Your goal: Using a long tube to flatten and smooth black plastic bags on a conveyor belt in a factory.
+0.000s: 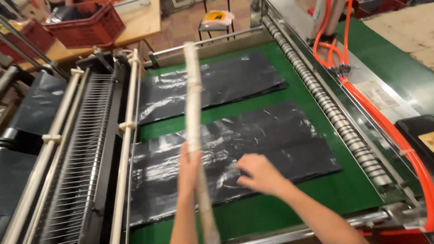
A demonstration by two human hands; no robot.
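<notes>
My left hand point(187, 169) grips a long pale stick point(194, 117) wrapped in tape, which rises upright over the machine bed. My right hand point(260, 174) lies flat, fingers spread, on the nearer stack of black plastic bags point(271, 131), pressing its middle. A second stack of black plastic bags point(217, 81) lies farther back on the green bed point(343, 190). Both stacks are glossy and wrinkled.
A comb of thin metal wires and white rods point(86, 149) runs down the left. A ribbed metal roller point(330, 108) and orange hoses point(389, 126) line the right side. A red crate point(86, 25) sits on a wooden table at the back left.
</notes>
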